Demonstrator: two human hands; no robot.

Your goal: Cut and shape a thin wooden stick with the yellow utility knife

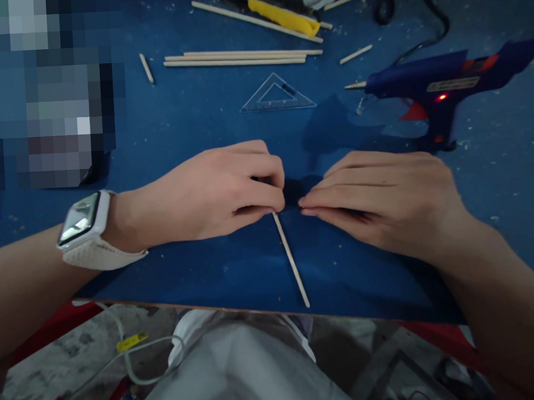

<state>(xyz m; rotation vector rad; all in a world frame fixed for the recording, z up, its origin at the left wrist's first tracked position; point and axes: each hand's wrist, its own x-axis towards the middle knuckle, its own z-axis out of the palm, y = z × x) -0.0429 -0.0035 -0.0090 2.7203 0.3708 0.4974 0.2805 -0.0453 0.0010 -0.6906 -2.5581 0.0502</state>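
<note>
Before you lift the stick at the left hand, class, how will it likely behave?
Being slender, the stick should feel light. It runs straight from the left hand, so it is probably stiff. Its roundish end suggests it might roll.

blue glue gun (475, 75) is sitting on the right side of the blue tabletop (208, 272), well back from the near edge, and its little red light (442, 97) is glowing. clear set square (275, 106) is lying flat left of the nozzle (355, 86). some yellow tool (284, 17) is resting further back, with a black cable (446, 20) curling to its right. pale cable (146, 382) with a yellow tag (132, 342) is looping below the near edge.
</note>
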